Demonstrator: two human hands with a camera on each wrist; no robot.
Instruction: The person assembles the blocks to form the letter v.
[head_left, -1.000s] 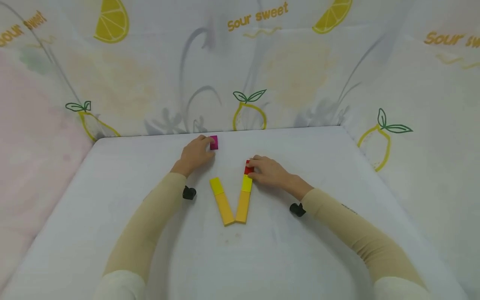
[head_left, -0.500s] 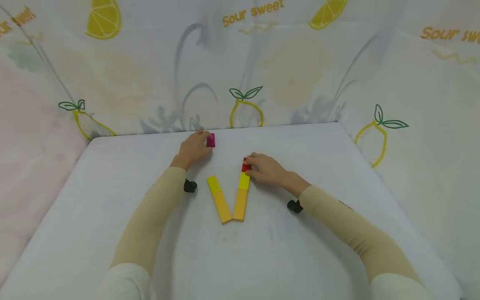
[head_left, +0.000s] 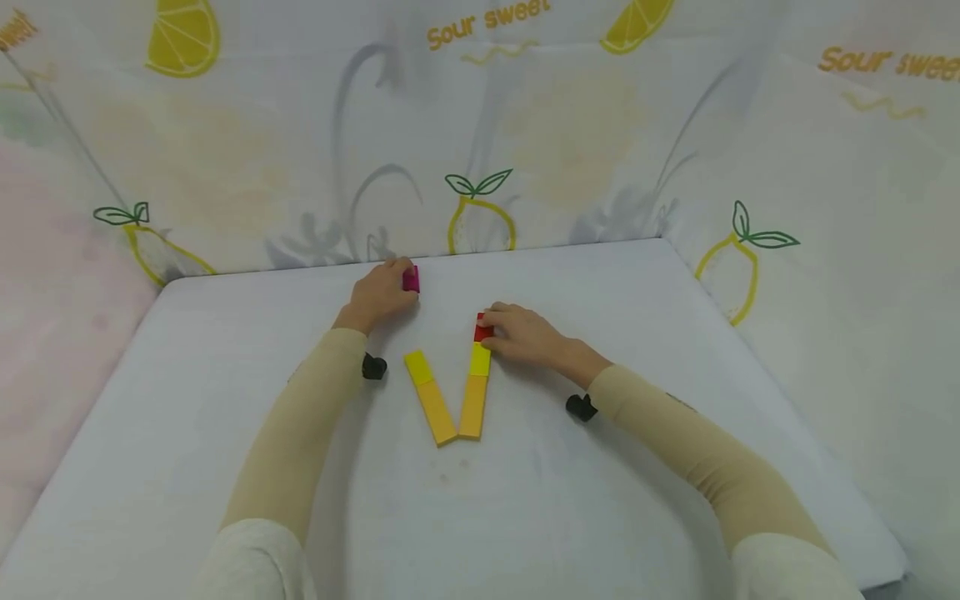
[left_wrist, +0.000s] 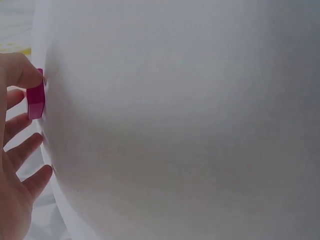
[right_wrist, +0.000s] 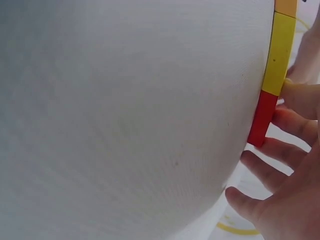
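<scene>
My left hand [head_left: 380, 292] pinches a magenta block [head_left: 411, 279] near the table's far edge. In the left wrist view, the thumb lies on the magenta block [left_wrist: 36, 100], and the other fingers spread below it. Farther right, my right hand [head_left: 525, 335] grips a red block [head_left: 483, 328] between thumb and fingers. That red block [right_wrist: 262, 119] sits end to end with a yellow block [right_wrist: 280, 52], its upper neighbour in the right wrist view. A longer orange block [head_left: 473, 407] continues this row toward me. Fingers partly cover the magenta and red blocks.
A second row leans left, made of a yellow block [head_left: 418, 367] and an orange block [head_left: 437, 414]; both rows meet at the near end in a V. A white cloth covers the table [head_left: 600, 500]. Behind stands a lemon-printed curtain [head_left: 585, 125]. Each wrist carries a small black camera [head_left: 373, 367].
The head view has shifted slightly, so the whole scene sits a little farther left and higher. Both hands keep their holds, and the blocks stay in place relative to each other.
</scene>
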